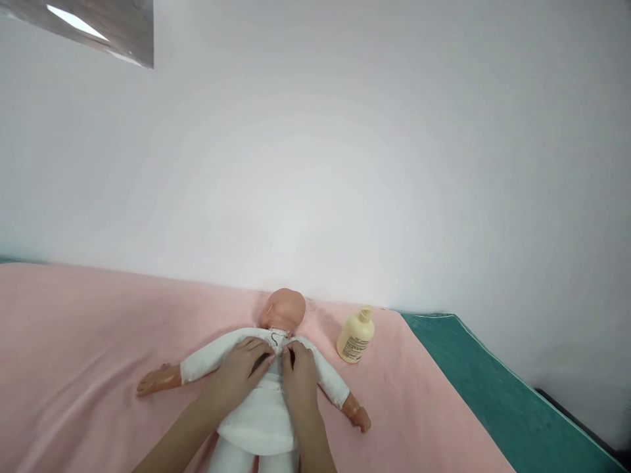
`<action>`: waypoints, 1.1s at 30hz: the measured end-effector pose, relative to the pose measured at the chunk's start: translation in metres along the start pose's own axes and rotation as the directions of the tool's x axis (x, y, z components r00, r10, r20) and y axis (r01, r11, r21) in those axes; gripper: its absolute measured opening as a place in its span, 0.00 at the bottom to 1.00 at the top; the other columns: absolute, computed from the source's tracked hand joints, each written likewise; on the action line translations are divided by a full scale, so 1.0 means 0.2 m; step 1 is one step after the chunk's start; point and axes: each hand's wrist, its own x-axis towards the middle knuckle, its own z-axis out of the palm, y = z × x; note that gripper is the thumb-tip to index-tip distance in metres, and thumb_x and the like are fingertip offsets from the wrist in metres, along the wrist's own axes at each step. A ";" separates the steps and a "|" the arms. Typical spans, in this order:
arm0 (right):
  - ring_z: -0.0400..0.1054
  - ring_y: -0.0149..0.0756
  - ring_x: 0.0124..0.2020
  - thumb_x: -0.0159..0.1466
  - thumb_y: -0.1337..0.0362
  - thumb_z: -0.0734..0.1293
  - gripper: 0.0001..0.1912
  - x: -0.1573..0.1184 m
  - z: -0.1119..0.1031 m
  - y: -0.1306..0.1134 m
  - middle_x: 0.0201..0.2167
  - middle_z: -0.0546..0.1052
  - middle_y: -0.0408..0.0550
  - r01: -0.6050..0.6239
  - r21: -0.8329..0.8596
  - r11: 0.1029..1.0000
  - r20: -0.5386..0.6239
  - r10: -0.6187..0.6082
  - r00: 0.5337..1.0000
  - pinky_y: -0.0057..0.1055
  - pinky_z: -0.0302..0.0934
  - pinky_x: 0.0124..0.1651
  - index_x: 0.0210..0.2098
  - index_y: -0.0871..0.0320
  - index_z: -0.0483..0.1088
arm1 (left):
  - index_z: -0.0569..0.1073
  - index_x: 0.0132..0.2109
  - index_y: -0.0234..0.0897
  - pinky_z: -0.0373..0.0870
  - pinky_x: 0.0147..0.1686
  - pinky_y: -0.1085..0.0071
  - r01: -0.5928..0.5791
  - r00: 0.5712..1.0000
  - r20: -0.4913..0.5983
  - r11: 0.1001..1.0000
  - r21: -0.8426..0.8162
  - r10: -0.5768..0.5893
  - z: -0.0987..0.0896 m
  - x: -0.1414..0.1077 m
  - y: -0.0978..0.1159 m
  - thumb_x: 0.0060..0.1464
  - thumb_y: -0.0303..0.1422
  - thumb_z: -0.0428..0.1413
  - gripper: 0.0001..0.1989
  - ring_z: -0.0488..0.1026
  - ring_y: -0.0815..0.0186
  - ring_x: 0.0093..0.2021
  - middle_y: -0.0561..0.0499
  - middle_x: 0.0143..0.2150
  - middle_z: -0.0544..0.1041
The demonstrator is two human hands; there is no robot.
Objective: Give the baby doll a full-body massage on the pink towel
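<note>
A baby doll (pixel 256 420) with a white cloth body lies stretched out on a pink sheet, its arms spread and its bald head (pixel 286 307) at the far end. The back of its head is up, and a short dark string shows at the neck. My left hand (pixel 246 361) rests on the left side of its upper back, fingers laid on the cloth and thumb apart. On the right side lies my right hand (pixel 300 371), with bent fingers and its thumb towards the middle. Nothing is visible in either hand.
A pale yellow bottle (pixel 355 336) with printed text stands right of the doll's head. The pink sheet (pixel 419 401) covers a green surface (pixel 453 355) that shows at the right. A white wall (pixel 315 164) rises behind. A shiny grey panel (pixel 113 26) hangs at top left.
</note>
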 end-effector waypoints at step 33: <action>0.66 0.41 0.44 0.66 0.66 0.59 0.09 -0.02 0.03 0.07 0.39 0.75 0.49 0.068 0.275 0.959 -0.035 -0.061 0.998 0.36 0.57 0.49 0.36 0.57 0.70 | 0.70 0.51 0.41 0.63 0.56 0.54 -0.002 0.996 -0.088 0.999 -0.033 -0.001 0.05 -0.01 -0.08 0.62 0.41 0.47 0.15 0.69 0.57 0.54 0.46 0.51 0.75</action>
